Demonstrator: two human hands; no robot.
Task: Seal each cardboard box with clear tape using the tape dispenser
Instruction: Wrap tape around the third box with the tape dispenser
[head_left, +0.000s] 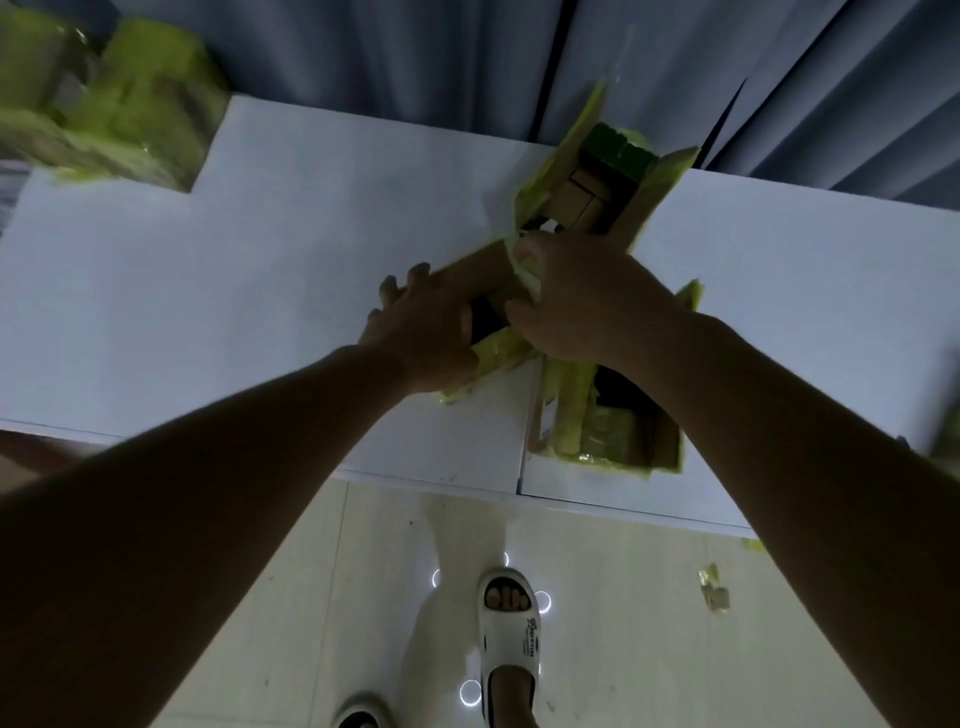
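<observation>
A cardboard box (597, 200) stands open on the white table (260, 270), right of centre, its flaps edged with yellow-green tape remains. My left hand (421, 332) lies on a brown flap (467, 273) of this box, fingers curled over its far edge. My right hand (582, 301) grips a taped flap edge beside it. A dark object (485, 319) shows between my hands; I cannot tell what it is. No tape dispenser is clearly visible. A second open box (613, 431) sits at the table's front edge under my right forearm.
Boxes wrapped in yellow-green tape (119, 104) are stacked at the table's far left corner. Grey curtains (415, 57) hang behind the table. Below lie a pale tiled floor, my foot in a white slipper (511, 649) and tape scraps (714, 592).
</observation>
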